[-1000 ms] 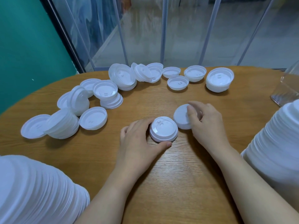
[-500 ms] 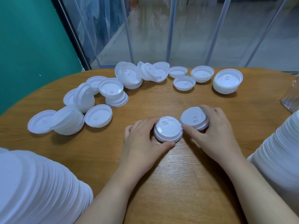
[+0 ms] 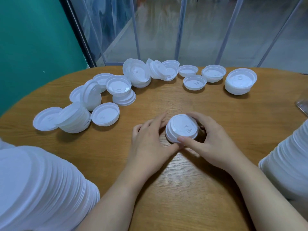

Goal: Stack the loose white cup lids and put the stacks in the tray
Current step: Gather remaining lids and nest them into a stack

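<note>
A short stack of white cup lids sits on the wooden table between both hands. My right hand curls round its right side, thumb on the near rim. My left hand holds the stack's left side with fingers and thumb. Several loose lids and small stacks lie in an arc across the far and left part of the table. A long lid stack lies at the near left, another at the near right.
A clear plastic corner, perhaps the tray, shows at the right edge. Behind the table stand a teal wall and glass panels with metal posts.
My right hand carried its lid to the left and set it on the lid by my left hand. Both hands now hold the joined stack.
</note>
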`<state>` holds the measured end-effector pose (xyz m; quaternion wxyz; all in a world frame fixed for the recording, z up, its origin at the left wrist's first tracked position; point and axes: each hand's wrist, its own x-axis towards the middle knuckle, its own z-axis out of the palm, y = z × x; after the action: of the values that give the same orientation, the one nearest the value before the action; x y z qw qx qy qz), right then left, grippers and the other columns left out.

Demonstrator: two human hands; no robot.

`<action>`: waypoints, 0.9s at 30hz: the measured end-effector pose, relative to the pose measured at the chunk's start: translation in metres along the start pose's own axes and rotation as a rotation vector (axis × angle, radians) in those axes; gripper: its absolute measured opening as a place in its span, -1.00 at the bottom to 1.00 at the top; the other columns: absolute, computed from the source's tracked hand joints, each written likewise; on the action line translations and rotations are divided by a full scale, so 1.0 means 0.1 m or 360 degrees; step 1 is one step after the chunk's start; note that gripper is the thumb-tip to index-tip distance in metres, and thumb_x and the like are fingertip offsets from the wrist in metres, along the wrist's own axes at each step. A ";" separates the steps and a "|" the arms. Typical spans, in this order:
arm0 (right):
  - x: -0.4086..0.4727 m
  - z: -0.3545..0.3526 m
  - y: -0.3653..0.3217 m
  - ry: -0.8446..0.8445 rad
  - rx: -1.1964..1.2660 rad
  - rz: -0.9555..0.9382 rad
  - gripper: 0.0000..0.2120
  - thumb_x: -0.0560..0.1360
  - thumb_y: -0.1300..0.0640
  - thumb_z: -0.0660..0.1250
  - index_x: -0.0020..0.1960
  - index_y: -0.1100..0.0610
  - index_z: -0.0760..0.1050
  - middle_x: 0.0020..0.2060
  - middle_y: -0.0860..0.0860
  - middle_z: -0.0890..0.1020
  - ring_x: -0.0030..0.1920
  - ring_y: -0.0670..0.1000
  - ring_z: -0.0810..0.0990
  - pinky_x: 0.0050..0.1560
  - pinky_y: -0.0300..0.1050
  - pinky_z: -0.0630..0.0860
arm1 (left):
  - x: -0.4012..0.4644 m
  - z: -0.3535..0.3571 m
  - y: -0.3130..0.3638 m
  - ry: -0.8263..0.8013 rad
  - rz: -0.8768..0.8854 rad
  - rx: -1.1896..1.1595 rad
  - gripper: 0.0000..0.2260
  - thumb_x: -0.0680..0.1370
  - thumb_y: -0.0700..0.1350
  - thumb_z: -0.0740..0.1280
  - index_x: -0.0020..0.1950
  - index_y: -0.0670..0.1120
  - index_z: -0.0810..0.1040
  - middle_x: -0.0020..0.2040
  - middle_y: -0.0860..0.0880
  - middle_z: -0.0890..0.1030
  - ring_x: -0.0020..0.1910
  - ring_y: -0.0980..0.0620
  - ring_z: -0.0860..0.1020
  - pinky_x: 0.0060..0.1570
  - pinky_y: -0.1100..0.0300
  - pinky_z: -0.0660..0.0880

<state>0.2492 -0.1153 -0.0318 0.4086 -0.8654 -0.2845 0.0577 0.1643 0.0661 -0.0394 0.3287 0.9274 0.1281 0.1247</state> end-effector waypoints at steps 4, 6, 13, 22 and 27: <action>0.01 0.02 -0.02 -0.0036 -0.0116 -0.0045 -0.34 0.40 -0.21 0.51 0.46 -0.13 0.43 0.13 -0.49 0.38 0.27 -0.25 0.40 0.45 -0.02 0.33 | 0.00 -0.02 0.01 -0.0032 0.0000 0.0007 -0.15 0.38 0.34 0.45 0.61 0.16 0.26 0.45 0.25 0.49 0.49 0.31 0.24 0.55 0.11 0.08; 0.01 0.02 -0.02 -0.0019 -0.0119 -0.0086 -0.34 0.40 -0.20 0.49 0.45 -0.08 0.46 0.11 -0.51 0.36 0.24 -0.31 0.37 0.44 -0.03 0.33 | 0.00 -0.02 0.01 -0.0048 0.0022 0.0002 -0.15 0.40 0.32 0.47 0.62 0.14 0.25 0.49 0.24 0.45 0.54 0.30 0.19 0.58 0.14 0.02; -0.06 -0.03 0.03 0.0142 -0.0250 -0.0067 -0.39 0.44 -0.14 0.51 0.42 0.03 0.49 0.21 -0.15 0.56 0.27 -0.12 0.43 0.39 0.01 0.36 | -0.02 -0.04 0.02 -0.0033 0.0063 0.0003 -0.33 0.52 -0.03 0.46 0.60 0.09 0.30 0.41 0.23 0.49 0.50 0.20 0.28 0.59 0.16 0.05; -0.10 -0.01 0.07 0.0236 -0.0229 0.0027 -0.31 0.35 -0.24 0.52 0.38 -0.03 0.44 0.14 -0.17 0.49 0.25 -0.08 0.41 0.17 -0.25 0.14 | 0.53 -0.04 0.27 0.0195 -0.0064 -0.0427 -0.70 0.63 -0.15 0.36 0.37 0.01 0.58 0.28 0.13 0.59 0.26 0.19 0.49 0.00 0.64 0.29; -0.08 0.02 0.11 0.0310 -0.0220 0.0034 -0.37 0.29 -0.20 0.58 0.27 -0.10 0.44 0.05 -0.24 0.48 0.18 -0.07 0.46 0.09 -0.23 0.17 | 1.36 0.22 0.34 -0.0110 0.0371 0.0001 -0.61 0.62 -0.08 0.42 0.45 0.03 0.55 0.47 0.07 0.47 0.44 0.10 0.40 0.41 0.24 0.29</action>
<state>0.2465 -0.1242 -0.0424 0.3730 -0.8960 -0.2373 -0.0421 0.3034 0.0710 -0.0137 0.3158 0.9399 0.0082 0.1299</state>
